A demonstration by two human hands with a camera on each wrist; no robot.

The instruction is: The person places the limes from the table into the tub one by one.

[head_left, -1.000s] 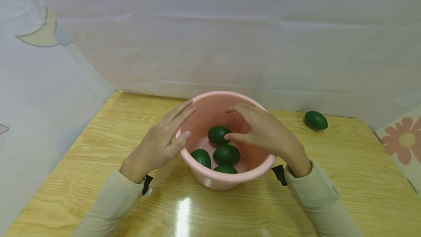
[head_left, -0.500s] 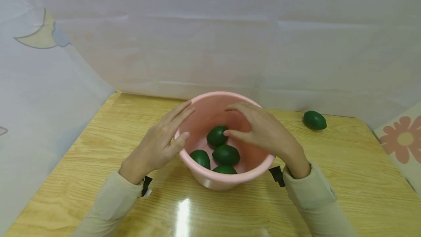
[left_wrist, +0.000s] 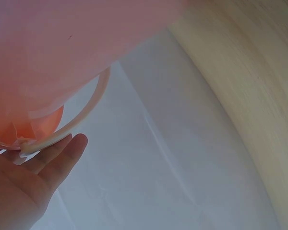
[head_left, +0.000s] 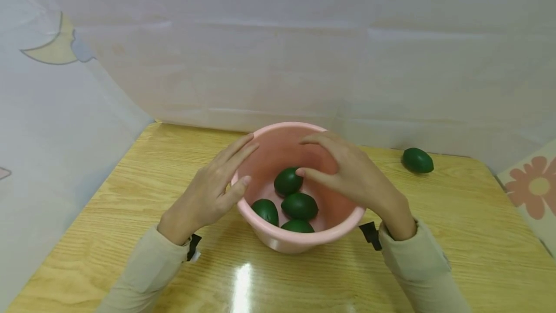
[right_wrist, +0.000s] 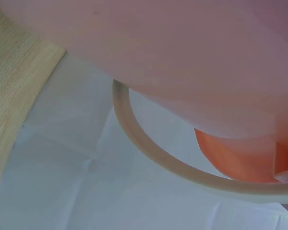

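**Two hands at the pink bucket**

The round pink plastic bucket [head_left: 299, 240] stands on the pale wooden surface [head_left: 130, 192], holding four dark green oval fruits [head_left: 299, 206]. The left hand [head_left: 208, 190] lies against the bucket's left rim, grip wide with straight fingers. The right hand [head_left: 352, 175] arches over the bucket's right rim, fingers relaxed, holding nothing. A fifth green oval fruit [head_left: 417, 160] lies well right of the bucket.

The smooth pink plastic bucket [head_left: 299, 243] sits on a glossy wood-grain table [head_left: 456, 235] before matt white cloth [head_left: 278, 62].
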